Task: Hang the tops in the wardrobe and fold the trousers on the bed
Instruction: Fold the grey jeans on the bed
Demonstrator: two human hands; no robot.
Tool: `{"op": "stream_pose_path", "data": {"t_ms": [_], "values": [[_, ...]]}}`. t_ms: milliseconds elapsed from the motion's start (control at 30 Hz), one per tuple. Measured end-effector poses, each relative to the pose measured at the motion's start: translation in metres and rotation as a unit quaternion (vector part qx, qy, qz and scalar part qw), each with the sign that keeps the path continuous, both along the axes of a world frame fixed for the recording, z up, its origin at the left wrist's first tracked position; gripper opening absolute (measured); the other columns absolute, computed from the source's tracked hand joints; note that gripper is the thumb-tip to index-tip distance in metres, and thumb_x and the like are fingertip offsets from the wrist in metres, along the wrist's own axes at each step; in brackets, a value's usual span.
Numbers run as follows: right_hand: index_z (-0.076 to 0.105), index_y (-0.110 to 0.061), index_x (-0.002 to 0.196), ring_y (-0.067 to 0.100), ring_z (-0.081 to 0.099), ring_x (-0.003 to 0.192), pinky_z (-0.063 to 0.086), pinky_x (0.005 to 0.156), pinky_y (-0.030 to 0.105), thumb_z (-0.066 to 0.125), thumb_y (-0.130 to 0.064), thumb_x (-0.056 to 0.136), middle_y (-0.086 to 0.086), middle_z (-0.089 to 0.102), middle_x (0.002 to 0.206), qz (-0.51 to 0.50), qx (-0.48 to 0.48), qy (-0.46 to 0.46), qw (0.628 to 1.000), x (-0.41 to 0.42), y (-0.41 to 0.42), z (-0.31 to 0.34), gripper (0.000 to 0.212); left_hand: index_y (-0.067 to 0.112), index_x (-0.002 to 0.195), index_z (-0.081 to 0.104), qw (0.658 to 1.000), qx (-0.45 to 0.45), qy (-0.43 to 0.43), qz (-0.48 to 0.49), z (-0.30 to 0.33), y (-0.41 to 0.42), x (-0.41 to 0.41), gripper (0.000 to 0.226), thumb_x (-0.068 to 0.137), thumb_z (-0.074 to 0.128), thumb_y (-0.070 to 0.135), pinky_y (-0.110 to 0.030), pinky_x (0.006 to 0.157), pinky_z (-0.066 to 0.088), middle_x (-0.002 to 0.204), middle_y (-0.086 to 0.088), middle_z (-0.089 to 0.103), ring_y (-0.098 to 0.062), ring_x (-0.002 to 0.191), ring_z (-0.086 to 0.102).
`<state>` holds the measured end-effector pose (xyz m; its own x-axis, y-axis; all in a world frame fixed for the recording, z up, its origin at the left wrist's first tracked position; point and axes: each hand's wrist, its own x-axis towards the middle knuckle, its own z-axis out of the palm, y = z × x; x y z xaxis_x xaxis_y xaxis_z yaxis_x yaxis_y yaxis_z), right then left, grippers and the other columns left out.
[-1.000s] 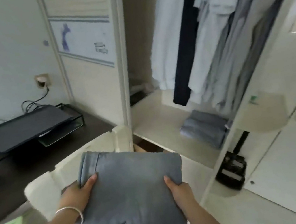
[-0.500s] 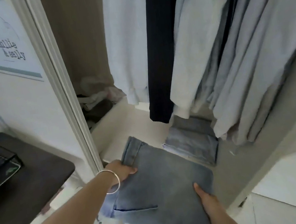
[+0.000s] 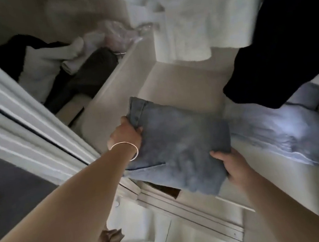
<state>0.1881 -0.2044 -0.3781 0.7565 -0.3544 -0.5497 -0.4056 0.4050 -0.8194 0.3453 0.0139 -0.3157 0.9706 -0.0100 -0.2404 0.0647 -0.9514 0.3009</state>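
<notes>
Head view: folded jeans held at the wardrobe shelf

Head view shows 2 hands gripping 1 pair of folded blue jeans [image 3: 179, 149] over the pale wardrobe shelf [image 3: 191, 93]. The left hand [image 3: 125, 134] holds the far-left corner of the bundle at the waistband, fingers curled under the fabric and thumb on top; a thin bangle [image 3: 126, 149] sits on that wrist. The right hand [image 3: 233, 163] holds the near-right edge, thumb pressed on the upper surface, remaining fingers hidden beneath the denim. The near edge of the jeans overhangs the shelf front; whether the far part rests on the shelf cannot be told.

Just right of the right hand lies a folded light-blue garment [image 3: 285, 137] on the same shelf, beside the jeans. Above it hangs a dark garment [image 3: 287, 43], its hem over that folded piece. A white top [image 3: 181, 20] hangs beyond both hands. Left of the left hand, a lower compartment holds a heap of dark and white clothes [image 3: 57, 67]. The white door frame [image 3: 20, 121] runs diagonally beside the left forearm.
</notes>
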Motion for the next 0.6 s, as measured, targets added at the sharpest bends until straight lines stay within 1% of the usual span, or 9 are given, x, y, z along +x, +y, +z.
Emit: {"op": "stream_pose_path", "data": {"t_ms": [100, 233, 267, 333, 400, 433, 467, 533, 600], "values": [[0.053, -0.005, 0.124, 0.03, 0.064, 0.101, 0.052, 0.083, 0.039, 0.086, -0.036, 0.038, 0.016, 0.064, 0.116, 0.007, -0.045, -0.003, 0.999, 0.024, 0.004, -0.02, 0.097, 0.013, 0.125, 0.037, 1.0, -0.011, -0.009, 0.023, -0.026, -0.005, 0.03, 0.042, 0.094, 0.049, 0.038, -0.045, 0.087, 0.042, 0.12, -0.021, 0.055, -0.041, 0.112, 0.053], [0.042, -0.007, 0.136, 0.027, 0.059, 0.104, 0.052, 0.071, 0.026, 0.074, -0.038, 0.074, 0.015, 0.056, 0.128, -0.032, -0.243, 0.057, 0.968, 0.028, 0.024, -0.025, 0.076, 0.012, 0.147, 0.019, 0.998, -0.023, -0.052, 0.012, -0.066, 0.002, 0.017, 0.062, 0.095, 0.042, 0.037, -0.047, 0.102, 0.032, 0.142, -0.021, 0.032, -0.041, 0.126, 0.038], [0.037, -0.007, 0.139, 0.032, 0.057, 0.107, 0.051, 0.073, 0.029, 0.066, -0.047, 0.077, 0.017, 0.051, 0.131, -0.049, -0.337, 0.081, 0.937, 0.021, 0.034, -0.02, 0.079, 0.015, 0.149, 0.016, 0.997, -0.011, -0.081, -0.003, -0.074, 0.004, 0.002, 0.064, 0.095, 0.036, 0.043, -0.047, 0.109, 0.026, 0.147, -0.02, 0.026, -0.04, 0.131, 0.031], [0.036, -0.01, 0.14, 0.041, 0.049, 0.115, 0.047, 0.086, 0.044, 0.045, -0.061, 0.076, 0.022, 0.043, 0.136, -0.007, -0.573, 0.073, 0.816, 0.01, 0.055, -0.007, 0.083, 0.024, 0.15, 0.016, 0.996, 0.015, -0.079, -0.045, -0.076, 0.005, -0.026, 0.067, 0.091, 0.018, 0.056, -0.051, 0.116, 0.01, 0.156, -0.012, 0.011, -0.035, 0.142, 0.011], [0.046, -0.018, 0.134, 0.041, 0.044, 0.121, 0.039, 0.097, 0.053, 0.043, -0.061, 0.073, 0.021, 0.045, 0.136, 0.142, -0.707, 0.025, 0.693, 0.006, 0.075, -0.007, 0.074, 0.035, 0.149, 0.009, 0.993, 0.048, -0.033, -0.106, -0.076, 0.008, -0.048, 0.081, 0.077, -0.005, 0.069, -0.056, 0.114, 0.005, 0.159, -0.001, -0.003, -0.03, 0.145, -0.009], [0.051, -0.022, 0.131, 0.042, 0.043, 0.124, 0.034, 0.099, 0.058, 0.047, -0.062, 0.07, 0.021, 0.048, 0.135, 0.211, -0.731, 0.02, 0.649, 0.007, 0.084, -0.012, 0.073, 0.037, 0.148, 0.007, 0.988, 0.057, -0.02, -0.141, -0.079, 0.013, -0.055, 0.086, 0.074, -0.011, 0.074, -0.059, 0.112, 0.009, 0.159, 0.001, -0.004, -0.03, 0.144, -0.014], [0.054, -0.024, 0.129, 0.044, 0.042, 0.125, 0.03, 0.099, 0.063, 0.054, -0.064, 0.066, 0.021, 0.049, 0.135, 0.256, -0.74, 0.026, 0.621, 0.009, 0.092, -0.016, 0.075, 0.036, 0.148, 0.01, 0.983, 0.059, -0.021, -0.174, -0.081, 0.019, -0.061, 0.086, 0.075, -0.011, 0.076, -0.063, 0.11, 0.018, 0.159, 0.0, 0.002, -0.031, 0.144, -0.012], [0.054, -0.027, 0.131, 0.047, 0.036, 0.126, 0.023, 0.097, 0.068, 0.069, -0.062, 0.059, 0.025, 0.048, 0.136, 0.307, -0.738, 0.056, 0.598, 0.015, 0.101, -0.029, 0.082, 0.031, 0.146, 0.022, 0.974, 0.056, -0.019, -0.217, -0.09, 0.028, -0.063, 0.075, 0.087, -0.001, 0.071, -0.067, 0.098, 0.036, 0.154, -0.007, 0.024, -0.036, 0.143, 0.002], [0.053, -0.028, 0.131, 0.049, 0.037, 0.124, 0.027, 0.094, 0.071, 0.076, -0.059, 0.055, 0.026, 0.048, 0.135, 0.326, -0.735, 0.065, 0.591, 0.031, 0.095, -0.039, 0.085, 0.032, 0.146, 0.019, 0.971, 0.056, -0.022, -0.23, -0.097, 0.026, -0.05, 0.072, 0.088, -0.001, 0.068, -0.067, 0.098, 0.035, 0.154, -0.008, 0.026, -0.039, 0.143, 0.004]]}}
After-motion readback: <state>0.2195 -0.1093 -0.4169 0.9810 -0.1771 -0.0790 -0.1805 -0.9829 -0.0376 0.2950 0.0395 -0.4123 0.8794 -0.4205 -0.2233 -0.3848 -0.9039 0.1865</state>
